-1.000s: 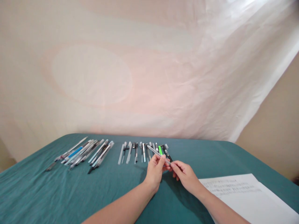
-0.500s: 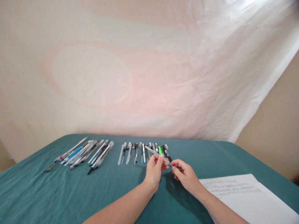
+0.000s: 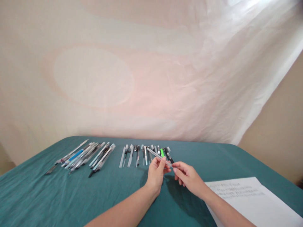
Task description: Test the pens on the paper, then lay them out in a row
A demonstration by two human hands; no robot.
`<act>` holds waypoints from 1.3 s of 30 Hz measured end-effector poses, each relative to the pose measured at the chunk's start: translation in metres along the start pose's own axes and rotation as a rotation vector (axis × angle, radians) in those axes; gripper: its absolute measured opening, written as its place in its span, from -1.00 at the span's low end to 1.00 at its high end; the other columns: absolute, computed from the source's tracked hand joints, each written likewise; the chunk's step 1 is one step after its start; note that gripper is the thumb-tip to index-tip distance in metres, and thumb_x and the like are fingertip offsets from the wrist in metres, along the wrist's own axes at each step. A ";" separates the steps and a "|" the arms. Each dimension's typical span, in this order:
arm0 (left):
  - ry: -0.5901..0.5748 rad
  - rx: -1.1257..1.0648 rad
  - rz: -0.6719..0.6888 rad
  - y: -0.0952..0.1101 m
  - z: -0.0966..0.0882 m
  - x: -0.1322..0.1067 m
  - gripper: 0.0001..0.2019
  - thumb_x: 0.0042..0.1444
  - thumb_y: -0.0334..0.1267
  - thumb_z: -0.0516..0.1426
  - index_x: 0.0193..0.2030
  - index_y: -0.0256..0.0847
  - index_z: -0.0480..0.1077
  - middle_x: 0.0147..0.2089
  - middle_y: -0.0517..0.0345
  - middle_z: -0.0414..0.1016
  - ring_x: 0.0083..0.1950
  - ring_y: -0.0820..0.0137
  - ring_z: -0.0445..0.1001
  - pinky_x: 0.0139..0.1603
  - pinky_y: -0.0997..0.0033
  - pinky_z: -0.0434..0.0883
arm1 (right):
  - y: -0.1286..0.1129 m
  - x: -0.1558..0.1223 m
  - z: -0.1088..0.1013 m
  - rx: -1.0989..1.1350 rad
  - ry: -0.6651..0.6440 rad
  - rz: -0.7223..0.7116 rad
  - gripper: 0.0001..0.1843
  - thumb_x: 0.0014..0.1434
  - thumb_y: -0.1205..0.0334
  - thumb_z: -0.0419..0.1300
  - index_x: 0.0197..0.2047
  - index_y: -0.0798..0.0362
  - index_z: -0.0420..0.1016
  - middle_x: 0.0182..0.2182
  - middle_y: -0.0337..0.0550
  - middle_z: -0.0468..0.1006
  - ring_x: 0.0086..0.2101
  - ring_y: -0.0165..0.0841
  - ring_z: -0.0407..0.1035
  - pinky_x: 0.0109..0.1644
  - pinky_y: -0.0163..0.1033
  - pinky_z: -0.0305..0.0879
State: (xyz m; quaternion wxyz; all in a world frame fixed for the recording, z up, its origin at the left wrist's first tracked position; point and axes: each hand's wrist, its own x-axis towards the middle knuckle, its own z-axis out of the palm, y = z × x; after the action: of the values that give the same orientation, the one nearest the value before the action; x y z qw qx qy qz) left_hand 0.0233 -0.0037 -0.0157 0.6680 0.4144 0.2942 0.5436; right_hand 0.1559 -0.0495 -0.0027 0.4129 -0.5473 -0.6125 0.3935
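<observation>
My left hand (image 3: 156, 172) pinches a clear, silvery pen (image 3: 156, 154) near its middle, holding it slanted just above the teal tablecloth (image 3: 71, 195). My right hand (image 3: 187, 177) is closed on the pen's near end, fingertips meeting my left hand's. Behind both hands lies a row of pens (image 3: 144, 154), one of them bright green (image 3: 162, 152).
A looser pile of pens (image 3: 82, 156), one with a blue barrel, lies at the left of the table. A white sheet of paper with printed lines (image 3: 248, 201) sits at the front right. A pale cloth backdrop (image 3: 142, 69) hangs behind the table.
Both hands and the pen have barely shifted; the right hand's fingers moved slightly at the pen's near end. The view has dropped a little.
</observation>
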 end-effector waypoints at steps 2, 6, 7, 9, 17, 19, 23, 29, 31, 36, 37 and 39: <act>-0.006 0.011 0.001 0.001 0.001 0.000 -0.73 -0.01 -0.08 0.10 -0.41 -0.28 0.23 -0.41 0.13 0.42 -0.47 0.54 0.34 -0.40 0.46 0.37 | -0.001 0.000 0.001 0.002 -0.027 0.005 -0.69 0.13 0.05 -0.02 -0.18 0.10 0.30 -0.59 -0.28 0.37 -0.67 -0.51 0.20 -0.64 -0.43 0.08; -0.035 0.035 0.009 0.002 0.002 -0.002 -0.73 0.00 -0.08 0.10 -0.39 -0.28 0.23 -0.41 0.13 0.41 -0.48 0.53 0.33 -0.41 0.46 0.37 | -0.004 -0.001 -0.002 -0.087 -0.042 -0.048 -0.72 0.14 0.08 -0.03 -0.30 0.10 0.34 -0.58 -0.27 0.38 -0.64 -0.51 0.22 -0.58 -0.42 0.13; -0.028 0.040 0.014 0.002 0.002 -0.002 -0.73 0.00 -0.07 0.09 -0.39 -0.27 0.23 -0.41 0.13 0.40 -0.48 0.53 0.33 -0.41 0.46 0.37 | -0.006 -0.001 -0.004 -0.134 -0.052 -0.057 -0.73 0.14 0.10 -0.04 -0.33 0.10 0.35 -0.58 -0.27 0.38 -0.63 -0.51 0.24 -0.56 -0.42 0.13; 0.016 0.054 0.030 0.002 0.001 -0.001 -0.71 0.00 -0.04 0.08 -0.40 -0.27 0.22 -0.42 0.15 0.39 -0.48 0.53 0.32 -0.43 0.46 0.37 | -0.009 -0.002 -0.013 -0.272 -0.089 -0.068 -0.76 0.13 0.15 -0.03 -0.38 0.09 0.37 -0.59 -0.26 0.40 -0.61 -0.48 0.26 -0.55 -0.41 0.12; 0.248 0.120 0.108 0.000 -0.007 0.005 -0.65 0.00 0.06 0.03 -0.39 -0.25 0.21 -0.49 0.22 0.31 -0.48 0.50 0.31 -0.44 0.48 0.33 | -0.011 -0.008 -0.072 -0.772 -0.224 -0.046 -0.79 -0.01 0.32 0.04 -0.59 0.09 0.44 -0.63 -0.21 0.47 -0.60 -0.46 0.27 -0.54 -0.40 0.02; 0.278 0.135 0.123 0.000 -0.007 0.006 -0.63 -0.01 0.08 0.03 -0.39 -0.25 0.22 -0.49 0.20 0.32 -0.48 0.50 0.32 -0.43 0.47 0.32 | -0.007 -0.008 -0.085 -0.760 -0.259 -0.015 -0.78 -0.02 0.31 0.04 -0.60 0.10 0.44 -0.64 -0.21 0.47 -0.60 -0.46 0.27 -0.55 -0.41 0.02; 0.276 0.159 0.120 -0.001 -0.007 0.004 -0.63 -0.01 0.09 0.02 -0.38 -0.24 0.22 -0.51 0.22 0.31 -0.48 0.50 0.31 -0.42 0.48 0.30 | 0.006 -0.001 -0.097 -0.633 -0.233 0.111 -0.75 0.02 0.24 0.01 -0.53 0.12 0.46 -0.64 -0.20 0.46 -0.63 -0.47 0.26 -0.59 -0.43 0.05; 0.143 0.221 0.085 0.001 -0.002 0.000 -0.68 0.05 0.03 -0.01 -0.42 -0.22 0.18 -0.58 0.29 0.24 -0.53 0.54 0.24 -0.47 0.53 0.24 | 0.033 0.021 -0.075 -0.549 0.012 0.223 -0.74 0.01 0.25 0.00 -0.52 0.16 0.45 -0.68 -0.20 0.41 -0.68 -0.50 0.25 -0.63 -0.45 0.04; 0.113 0.235 0.062 0.003 0.000 -0.002 -0.69 0.05 0.03 -0.01 -0.42 -0.22 0.17 -0.60 0.30 0.22 -0.56 0.54 0.22 -0.50 0.54 0.21 | 0.038 0.027 -0.067 -0.524 0.048 0.268 -0.76 -0.01 0.27 0.01 -0.54 0.16 0.45 -0.70 -0.22 0.38 -0.70 -0.52 0.22 -0.65 -0.45 0.03; 0.042 0.259 0.029 0.006 0.004 -0.004 -0.69 0.05 0.02 -0.01 -0.43 -0.21 0.16 -0.65 0.34 0.16 -0.61 0.57 0.15 -0.55 0.56 0.15 | 0.040 0.040 -0.059 -0.469 0.040 0.378 -0.80 -0.04 0.30 0.02 -0.52 0.17 0.44 -0.72 -0.25 0.33 -0.75 -0.52 0.18 -0.72 -0.45 0.02; 0.034 0.260 0.026 0.005 0.004 -0.004 -0.69 0.05 0.02 -0.01 -0.43 -0.21 0.16 -0.65 0.35 0.16 -0.62 0.57 0.14 -0.55 0.56 0.14 | 0.038 0.042 -0.058 -0.454 0.031 0.399 -0.81 -0.04 0.30 0.03 -0.51 0.17 0.44 -0.73 -0.26 0.32 -0.75 -0.53 0.18 -0.73 -0.46 0.02; 0.027 0.259 0.018 0.004 0.003 -0.003 -0.69 0.04 0.03 0.00 -0.43 -0.21 0.16 -0.65 0.35 0.15 -0.62 0.57 0.13 -0.56 0.56 0.13 | 0.034 0.046 -0.057 -0.428 0.009 0.423 -0.83 -0.05 0.30 0.05 -0.52 0.17 0.43 -0.74 -0.27 0.31 -0.76 -0.53 0.18 -0.73 -0.46 0.04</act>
State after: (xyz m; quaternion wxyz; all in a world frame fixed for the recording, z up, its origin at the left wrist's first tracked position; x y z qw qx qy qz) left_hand 0.0229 -0.0069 -0.0107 0.5998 0.4925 0.3673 0.5126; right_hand 0.2181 0.0012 -0.0114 0.1997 -0.7390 -0.5520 0.3305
